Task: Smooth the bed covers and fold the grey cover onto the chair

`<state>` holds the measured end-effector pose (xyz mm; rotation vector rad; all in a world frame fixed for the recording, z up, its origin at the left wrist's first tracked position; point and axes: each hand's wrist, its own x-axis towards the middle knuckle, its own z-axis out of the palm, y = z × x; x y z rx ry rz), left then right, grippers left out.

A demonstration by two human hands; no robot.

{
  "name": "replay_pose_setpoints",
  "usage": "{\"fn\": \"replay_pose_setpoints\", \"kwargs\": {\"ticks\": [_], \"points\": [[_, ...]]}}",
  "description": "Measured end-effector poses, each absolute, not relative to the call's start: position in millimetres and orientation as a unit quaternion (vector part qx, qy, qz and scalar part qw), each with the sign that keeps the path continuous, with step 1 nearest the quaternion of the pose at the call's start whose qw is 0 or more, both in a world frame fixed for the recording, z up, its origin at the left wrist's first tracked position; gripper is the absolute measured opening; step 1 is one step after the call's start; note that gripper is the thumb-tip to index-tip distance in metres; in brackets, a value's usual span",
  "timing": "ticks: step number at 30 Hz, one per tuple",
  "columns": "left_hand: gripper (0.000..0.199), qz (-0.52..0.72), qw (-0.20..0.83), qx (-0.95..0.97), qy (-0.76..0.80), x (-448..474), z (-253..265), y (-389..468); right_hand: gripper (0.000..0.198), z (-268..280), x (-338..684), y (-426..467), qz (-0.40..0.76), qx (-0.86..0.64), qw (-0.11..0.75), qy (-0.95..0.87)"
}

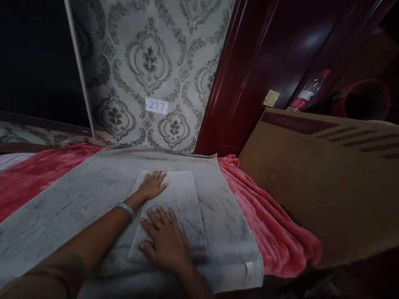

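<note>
A flat, pale grey rectangular piece with rounded corners (183, 193) lies on a grey plush cloth (77, 203). It looks like folded cloth, though its exact kind is unclear. On its upper left part rests my left hand (152, 185), palm down with the fingers spread; a light bracelet (125, 209) circles that wrist. Closer to me, my right hand (166, 241) presses flat on the lower middle of the same piece, fingers apart. Neither hand grips anything.
Pink plush fabric (264, 216) shows beneath the grey cloth on both sides. A large cardboard box (311, 178) stands at right, with a plastic bottle (307, 93) behind it. Beyond are a dark red wooden panel (237, 83), a patterned wall (183, 50) and a paper marked 277 (156, 106).
</note>
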<state>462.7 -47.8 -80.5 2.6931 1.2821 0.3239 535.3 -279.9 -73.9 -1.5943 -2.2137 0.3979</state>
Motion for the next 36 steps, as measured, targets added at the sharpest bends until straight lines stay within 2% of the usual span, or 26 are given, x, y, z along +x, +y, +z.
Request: {"fn": "replay_pose_setpoints", "kwargs": {"ticks": [14, 23, 27, 32, 36], "points": [[0.075, 0.046, 0.037, 0.902, 0.428, 466.1, -72.5, -49.5, 0.055, -79.4, 538.7, -275.9, 0.106, -0.574, 0.191, -0.789], [0.055, 0.019, 0.063, 0.970, 0.235, 382.1, -64.9, -94.6, 0.043, -83.2, 540.9, -274.8, 0.100, -0.583, 0.225, -0.774], [0.056, 0.045, 0.020, 0.986, 0.160, 331.8, -81.7, -104.5, 0.035, -80.4, 543.6, -279.9, 0.120, -0.576, 0.264, -0.764], [0.071, 0.076, -0.059, 0.991, 0.088, 303.3, -83.8, -106.8, 0.046, -76.9, 588.1, -310.0, 0.040, -0.693, 0.320, -0.645], [0.066, 0.065, -0.031, 0.997, 0.008, 307.0, -78.7, -109.7, 0.061, -94.8, 638.4, -339.0, -0.007, -0.745, 0.323, -0.584]]}}
